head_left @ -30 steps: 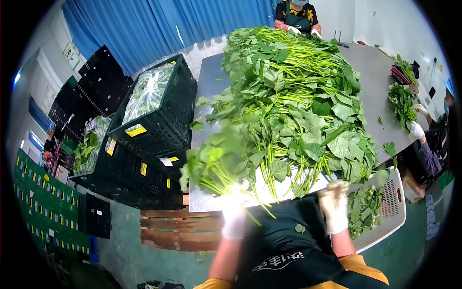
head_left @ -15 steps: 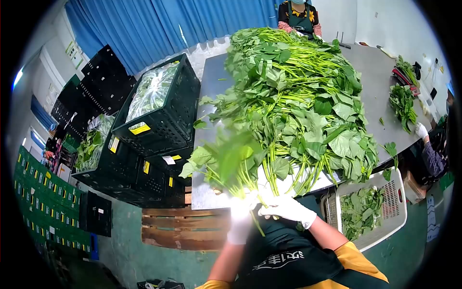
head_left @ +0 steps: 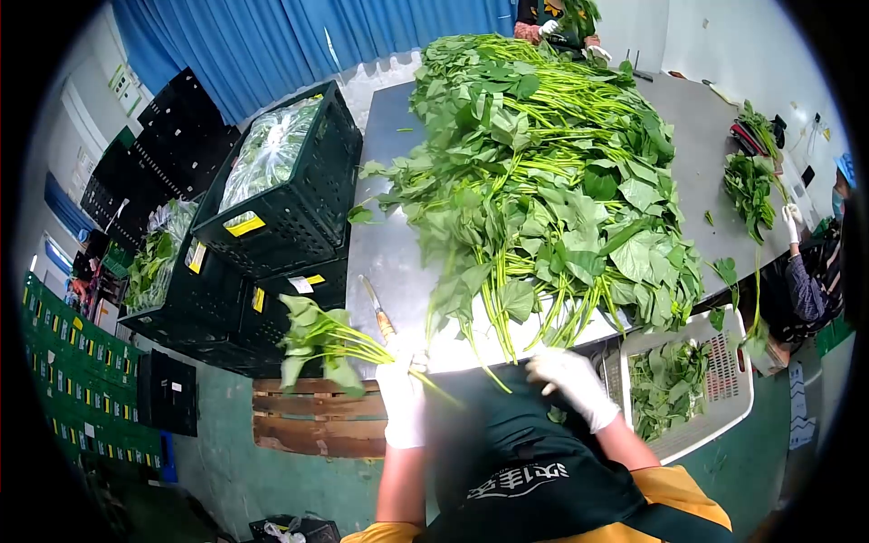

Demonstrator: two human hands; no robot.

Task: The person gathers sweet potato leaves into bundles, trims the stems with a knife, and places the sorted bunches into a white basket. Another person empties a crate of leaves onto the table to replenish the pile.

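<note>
My left hand (head_left: 403, 398), in a white glove, is closed around the stems of a small leafy bunch of greens (head_left: 328, 342), with the leaves pointing left. Just beyond its fingers is a knife (head_left: 380, 312) with a wooden handle, lying on the metal table. My right hand (head_left: 577, 387), also gloved, is at the table's near edge by the stem ends of a large heap of greens (head_left: 552, 199). Its fingers are loosely bent and apart, and no stem shows in them. A small leaf (head_left: 557, 414) appears just below it against my apron.
Dark green crates (head_left: 290, 199) with bagged greens are stacked left of the metal table (head_left: 385, 127). A white basket (head_left: 670, 434) with loose leaves stands at the right. One person (head_left: 557, 23) works across the table, another (head_left: 810, 271) at the right. A wooden pallet (head_left: 317, 421) lies below.
My left hand has moved left, carrying the bunch away from the heap, and the knife now shows. My right hand has come away from the stems and shifted slightly right.
</note>
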